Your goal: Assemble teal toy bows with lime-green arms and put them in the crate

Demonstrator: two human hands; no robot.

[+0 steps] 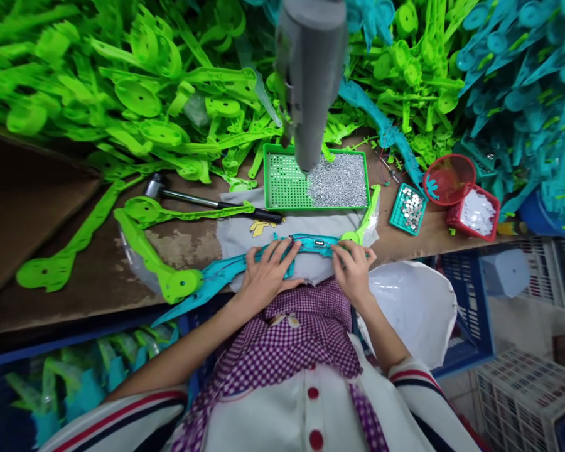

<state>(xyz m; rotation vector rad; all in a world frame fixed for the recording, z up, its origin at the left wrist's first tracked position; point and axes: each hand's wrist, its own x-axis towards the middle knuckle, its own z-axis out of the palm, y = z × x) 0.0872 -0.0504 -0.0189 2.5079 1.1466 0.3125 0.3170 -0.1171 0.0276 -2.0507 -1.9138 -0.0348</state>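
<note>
A long, curved blue plastic part lies across a grey cloth at the table's near edge. My left hand rests over its middle, fingers curled across the top and thumb on the near side, holding it down. At the part's right end, my right hand has thumb and fingers pinched against it; what lies between the fingertips is hidden. A small metallic piece shows in the part between my hands. One green plastic arm touches its left side, and another green arm stands at its right end.
A grey tool, probably a power screwdriver, hangs over a green tray of small screws. A hammer lies left. Coin-like discs fill a teal tray, beside red containers. Green parts and blue parts are piled behind.
</note>
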